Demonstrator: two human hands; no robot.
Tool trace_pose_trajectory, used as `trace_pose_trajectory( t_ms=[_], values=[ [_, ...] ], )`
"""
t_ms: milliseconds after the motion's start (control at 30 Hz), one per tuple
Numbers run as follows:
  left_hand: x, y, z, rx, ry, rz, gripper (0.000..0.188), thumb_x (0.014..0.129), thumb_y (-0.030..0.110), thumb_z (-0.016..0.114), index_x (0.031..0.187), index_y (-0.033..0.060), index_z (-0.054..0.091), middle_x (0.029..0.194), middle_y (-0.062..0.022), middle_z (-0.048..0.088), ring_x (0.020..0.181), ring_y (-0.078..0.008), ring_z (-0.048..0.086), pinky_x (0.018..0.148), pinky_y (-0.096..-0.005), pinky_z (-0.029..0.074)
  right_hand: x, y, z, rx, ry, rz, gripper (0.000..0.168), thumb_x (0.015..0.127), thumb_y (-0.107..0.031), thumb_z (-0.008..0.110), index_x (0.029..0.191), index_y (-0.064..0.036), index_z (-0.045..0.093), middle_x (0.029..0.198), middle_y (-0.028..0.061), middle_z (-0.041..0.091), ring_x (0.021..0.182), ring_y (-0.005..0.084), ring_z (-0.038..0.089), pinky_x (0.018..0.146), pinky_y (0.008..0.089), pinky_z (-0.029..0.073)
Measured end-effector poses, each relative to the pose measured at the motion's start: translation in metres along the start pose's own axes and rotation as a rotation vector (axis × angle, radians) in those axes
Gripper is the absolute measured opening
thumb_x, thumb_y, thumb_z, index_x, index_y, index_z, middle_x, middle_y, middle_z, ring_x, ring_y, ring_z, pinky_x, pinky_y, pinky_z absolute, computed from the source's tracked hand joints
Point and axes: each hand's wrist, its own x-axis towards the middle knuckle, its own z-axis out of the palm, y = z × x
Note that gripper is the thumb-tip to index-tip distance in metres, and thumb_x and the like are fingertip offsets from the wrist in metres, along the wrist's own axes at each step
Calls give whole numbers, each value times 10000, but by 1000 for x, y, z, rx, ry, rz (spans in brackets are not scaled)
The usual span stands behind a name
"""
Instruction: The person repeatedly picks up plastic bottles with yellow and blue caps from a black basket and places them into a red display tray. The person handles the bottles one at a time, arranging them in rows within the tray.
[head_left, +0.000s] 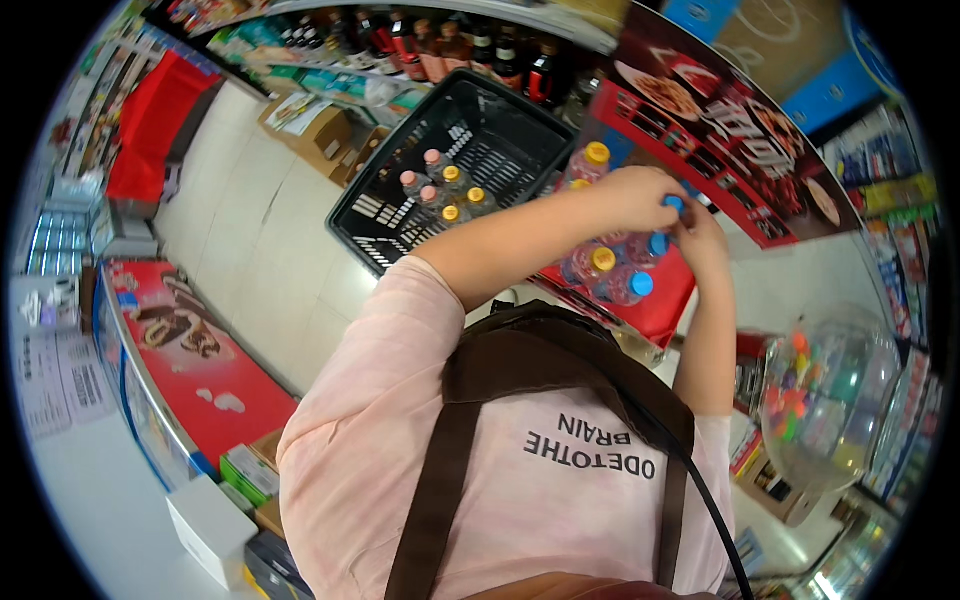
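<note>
My left hand (641, 196) reaches across to the right, its curled fingers at a blue bottle cap (673, 202). The bottle under that cap is mostly hidden by my hands. My right hand (701, 231) meets it from the other side, fingertips close to the same cap; their exact grip is blurred. Just below the hands, clear plastic bottles with pinkish labels stand together on a red display stand (664, 319). Among them are a yellow-capped bottle (589, 264) and a blue-capped bottle (624, 286). Another yellow-capped bottle (589, 161) stands behind my left forearm.
Left of the stand is a dark plastic shopping basket (341, 217) holding several small bottles (439, 184) with pink and yellow caps. A printed promotional board (720, 127) rises behind my hands. Shelved bottles (450, 52), a cardboard box (311, 135), a red-fronted freezer (202, 352) and a clear globe (829, 397) surround me.
</note>
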Motion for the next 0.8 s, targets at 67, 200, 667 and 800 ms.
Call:
trace_pose_trajectory(
  t_ms=[67,200,667,800],
  values=[
    [-12,10,-12,91,223,207,354,684,290,650,965,76,645,938,-96,621,912,-274,580,790,-366,462,-16,-19,-23,174,45,-61,374,866,-285,533,1129,-20,540,977,156,628,909,276,612,777,390,459],
    [-39,47,-33,341,185,524,712,552,397,779,1166,163,505,1207,-80,504,1134,-279,444,893,-441,372,-50,-30,-44,806,-285,-238,610,908,-504,396,1281,-21,401,1275,132,456,1188,232,428,980,387,335],
    [-65,44,1,237,460,630,459,681,583,577,755,130,564,633,1,520,635,-213,534,618,-398,421,-95,-109,-12,1806,-522,124,1030,742,-758,391,1359,47,210,1407,224,248,1324,315,231,1091,415,179],
    [-63,56,-2,221,688,816,457,724,590,526,710,137,591,668,-20,545,700,-254,521,715,-427,385,-95,-147,-20,1971,-411,124,1037,748,-739,357,1380,52,128,1437,248,147,1346,357,128,1101,444,77]
  ],
)
